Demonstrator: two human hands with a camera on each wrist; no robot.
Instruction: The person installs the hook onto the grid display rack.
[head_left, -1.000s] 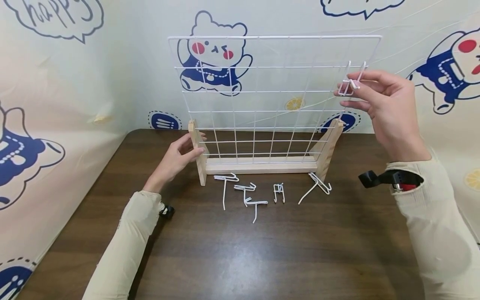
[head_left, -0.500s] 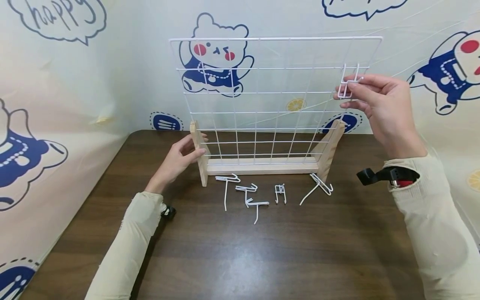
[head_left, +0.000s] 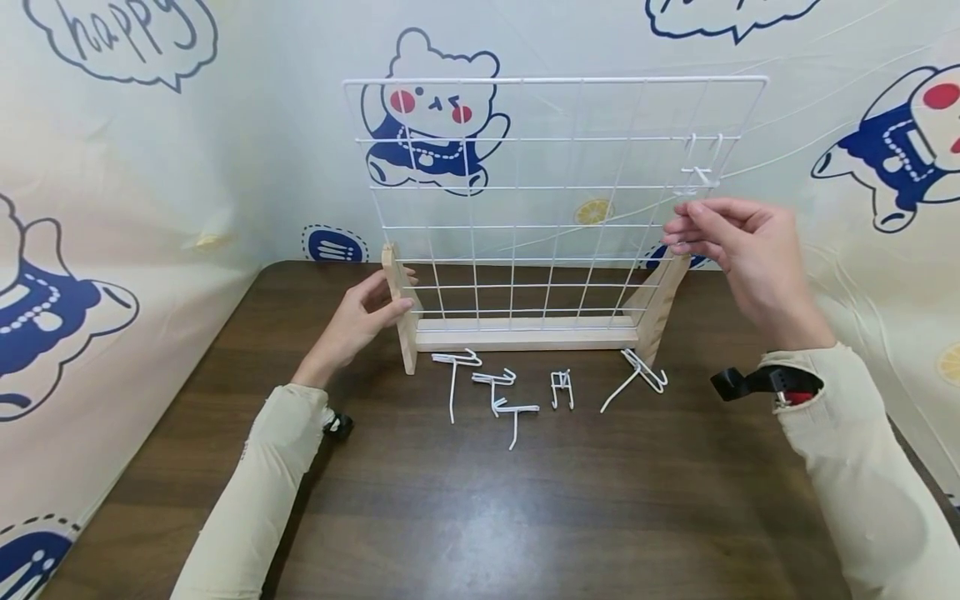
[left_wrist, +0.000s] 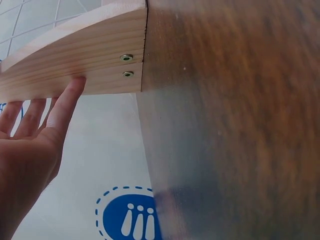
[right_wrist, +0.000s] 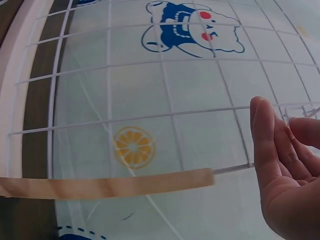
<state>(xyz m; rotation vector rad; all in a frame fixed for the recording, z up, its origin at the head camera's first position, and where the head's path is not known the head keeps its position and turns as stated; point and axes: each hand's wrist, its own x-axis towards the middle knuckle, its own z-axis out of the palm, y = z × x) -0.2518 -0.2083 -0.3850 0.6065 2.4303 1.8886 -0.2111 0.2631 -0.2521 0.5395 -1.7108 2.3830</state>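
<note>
The rack's wooden leg is touched by the left hand with flat, straight fingers. A hook is hung on the grid (top right) — the right hand, loosely curled, is held just below it, with nothing gripped.

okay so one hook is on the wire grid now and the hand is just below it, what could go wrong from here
1. The hook hangs near the top right corner of the wire grid; with the right hand close beneath, a brush could knock it loose.
2. The left hand only rests on the wooden stand; a push high up might tip the grid.
3. The loose hooks lie by the base and could be swept aside.
</note>
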